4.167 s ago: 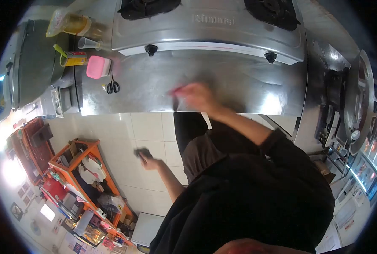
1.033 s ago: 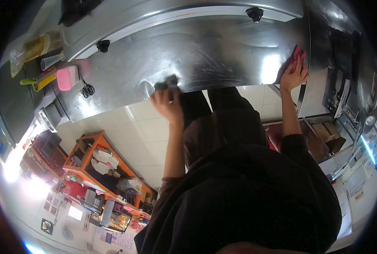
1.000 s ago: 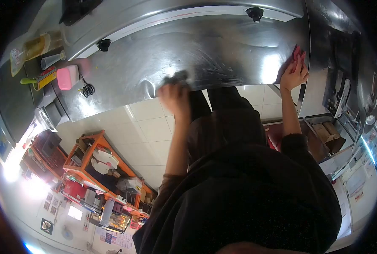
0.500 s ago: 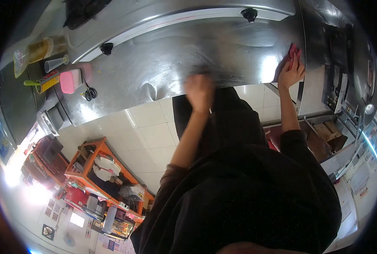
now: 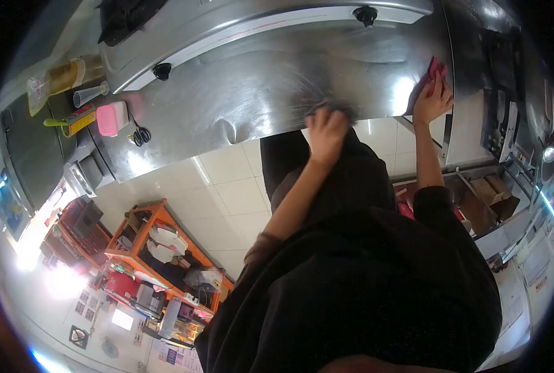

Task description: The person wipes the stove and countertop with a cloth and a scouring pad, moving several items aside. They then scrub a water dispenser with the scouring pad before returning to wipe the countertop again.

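Observation:
My left hand [image 5: 327, 135] is closed at the front edge of the steel counter [image 5: 196, 99]. Under its fingers is a dark, blurred scrubbing pad [image 5: 346, 112], pressed against the metal; its exact kind is smeared by motion. Farther right, my right hand [image 5: 433, 102] rests at the counter's right end, fingers bent over a red cloth [image 5: 435, 64]. Part of the cloth is hidden beneath the palm. Wet-looking streaks and bright reflections mark the steel around my left hand.
Black-handled scissors [image 5: 141, 135] lie beside a pink-lidded container [image 5: 108, 119] at the left. A clear cup [image 5: 90, 94] and a bottle of yellowish liquid [image 5: 65, 79] are beyond. Black knobs [image 5: 365, 15] stick out along the back ledge. An orange shelf [image 5: 165, 248] stands behind on the tiled floor.
My left hand has swept right along the counter's front edge with the dark pad. My right hand stays on the red cloth. The whole view has shifted slightly.

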The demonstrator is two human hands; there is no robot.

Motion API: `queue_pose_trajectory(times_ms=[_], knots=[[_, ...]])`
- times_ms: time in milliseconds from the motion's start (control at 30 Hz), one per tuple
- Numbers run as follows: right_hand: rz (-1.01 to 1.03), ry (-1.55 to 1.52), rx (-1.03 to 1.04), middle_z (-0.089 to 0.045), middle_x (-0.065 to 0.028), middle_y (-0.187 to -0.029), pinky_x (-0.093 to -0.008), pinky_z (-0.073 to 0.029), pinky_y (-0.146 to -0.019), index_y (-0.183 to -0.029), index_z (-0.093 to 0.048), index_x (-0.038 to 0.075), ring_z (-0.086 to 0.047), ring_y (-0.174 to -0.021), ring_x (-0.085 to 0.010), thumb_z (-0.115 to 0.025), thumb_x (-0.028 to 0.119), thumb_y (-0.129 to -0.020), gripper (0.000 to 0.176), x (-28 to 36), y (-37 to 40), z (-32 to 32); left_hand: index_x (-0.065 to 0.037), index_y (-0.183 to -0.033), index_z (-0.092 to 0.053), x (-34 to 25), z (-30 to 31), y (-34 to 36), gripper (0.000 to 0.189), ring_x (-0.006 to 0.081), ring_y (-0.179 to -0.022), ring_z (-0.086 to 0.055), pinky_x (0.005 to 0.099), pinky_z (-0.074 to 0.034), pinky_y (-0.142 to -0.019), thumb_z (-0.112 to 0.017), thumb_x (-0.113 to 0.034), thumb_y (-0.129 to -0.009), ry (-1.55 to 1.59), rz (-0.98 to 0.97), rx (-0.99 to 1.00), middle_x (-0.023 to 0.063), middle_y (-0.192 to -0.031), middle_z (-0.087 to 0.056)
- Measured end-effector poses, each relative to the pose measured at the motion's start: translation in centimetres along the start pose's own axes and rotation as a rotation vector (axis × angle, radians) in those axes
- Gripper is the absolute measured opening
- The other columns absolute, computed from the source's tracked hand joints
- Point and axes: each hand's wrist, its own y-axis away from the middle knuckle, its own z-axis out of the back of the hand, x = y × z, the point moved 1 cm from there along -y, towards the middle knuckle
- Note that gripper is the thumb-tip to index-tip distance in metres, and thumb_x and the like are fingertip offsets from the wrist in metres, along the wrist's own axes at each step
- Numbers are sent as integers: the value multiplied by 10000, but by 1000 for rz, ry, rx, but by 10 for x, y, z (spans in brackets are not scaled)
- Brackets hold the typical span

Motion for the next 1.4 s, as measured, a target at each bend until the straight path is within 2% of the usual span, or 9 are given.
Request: queue_pose_trajectory(times_ms=[233, 367, 567, 833, 900, 967, 1133, 1267, 1400], knots=[[-22, -17, -11, -563, -7, -1088, -411, -391, -835, -1136, -654, 246, -483, -958, -261, -619, 183, -828, 317, 1, -2, 1, -111, -883, -649, 57, 36, 11, 211, 324, -974, -504, 462, -403, -815, -677, -141, -676, -89, 401, -150, 80, -919, -553], [-30, -19, 4, -562, -9, -1087, -410, -396, -830, -1139, -654, 245, -484, -965, -266, -616, 179, -829, 319, 3, -3, 4, -130, -928, -621, 8, 2, -4, 220, 303, -989, -505, 469, -402, -793, -630, -146, -709, -121, -34, 6, 58, -974, -563], [-48, -57, 18, -557, -1, -1108, -418, -390, -842, -1148, -645, 251, -483, -975, -274, -618, 180, -828, 329, 2, -2, 3, -147, -903, -608, 64, 38, -11, 165, 307, -953, -504, 459, -396, -777, -634, -169, -741, -278, 325, -65, 55, -924, -566], [-27, -65, -5, -555, 0, -1110, -423, -392, -836, -1162, -634, 259, -490, -973, -273, -619, 187, -824, 346, -2, -5, -2, -144, -847, -597, 18, -3, -32, 125, 288, -982, -528, 480, -414, -795, -598, -134, -723, -116, -130, -8, 56, -873, -565], [-47, -74, 48, -556, -3, -1107, -425, -391, -840, -1168, -632, 256, -493, -974, -272, -623, 189, -821, 354, -1, -1, 4, -128, -861, -628, 68, 3, -35, 130, 305, -959, -531, 472, -395, -794, -622, -154, -733, -416, 188, -99, 26, -935, -608], [-51, -56, 60, -558, -6, -1107, -426, -391, -840, -1168, -631, 253, -493, -975, -274, -624, 189, -818, 356, -3, 3, 7, -113, -839, -621, 111, 41, -28, 110, 328, -954, -527, 470, -394, -817, -637, -143, -734, -166, 372, -209, 69, -917, -596], [-52, -39, 73, -560, -7, -1108, -426, -393, -838, -1171, -630, 245, -492, -977, -278, -629, 189, -812, 363, -3, 3, 7, -143, -781, -612, 48, 31, -21, 87, 245, -953, -534, 450, -398, -778, -627, -126, -697, -133, -150, -23, -10, -831, -565], [-32, -47, 35, -561, -5, -1107, -422, -395, -844, -1168, -633, 248, -495, -978, -273, -634, 188, -812, 362, -5, 1, -1, -146, -765, -608, 77, 40, -27, 69, 235, -945, -534, 436, -398, -763, -626, -137, -699, -303, 133, -128, -11, -818, -555], [-42, -40, 33, -564, -5, -1111, -421, -396, -842, -1159, -639, 247, -496, -967, -269, -636, 188, -814, 350, -2, -1, 2, -130, -862, -637, 60, 38, -15, 173, 275, -1005, -526, 445, -398, -815, -683, -134, -695, -92, -187, 161, 12, -899, -605]])
